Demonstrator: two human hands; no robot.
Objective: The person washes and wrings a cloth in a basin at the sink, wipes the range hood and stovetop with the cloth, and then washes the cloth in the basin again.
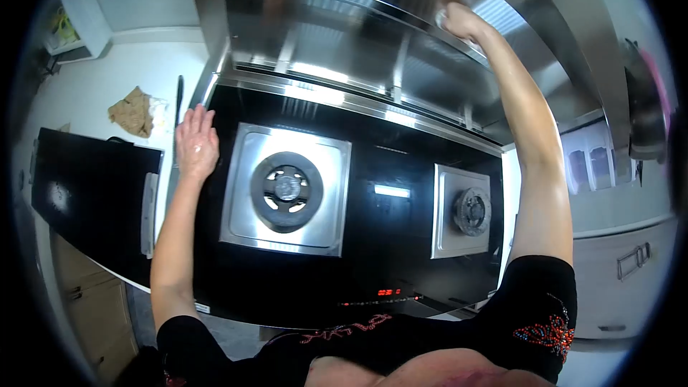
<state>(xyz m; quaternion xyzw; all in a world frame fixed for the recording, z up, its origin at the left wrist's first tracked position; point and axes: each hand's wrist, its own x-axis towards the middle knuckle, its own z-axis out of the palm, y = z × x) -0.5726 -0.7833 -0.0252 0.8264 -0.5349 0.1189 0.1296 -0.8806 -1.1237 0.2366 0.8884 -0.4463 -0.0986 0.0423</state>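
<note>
My left hand [197, 145] lies open with fingers stretched out, at the left edge of the black glass cooktop [387, 236]. Up at the right, my right hand [464, 23] is closed against the shiny steel range hood [344, 21]. Bits of something whitish show at its edges, but I cannot make out what it is. Below, the cooktop carries a left burner [287, 190] and a right burner [472, 211], each in a square steel plate. Red lit digits [388, 292] glow near the cooktop's front.
On the white counter [107, 86] to the left lie a crumpled brown cloth or paper [132, 112] and a long dark utensil [179, 104]. A black glass-topped panel [93, 193] is nearer me. Dark pans [645, 107] hang at the far right above a white cabinet [623, 279].
</note>
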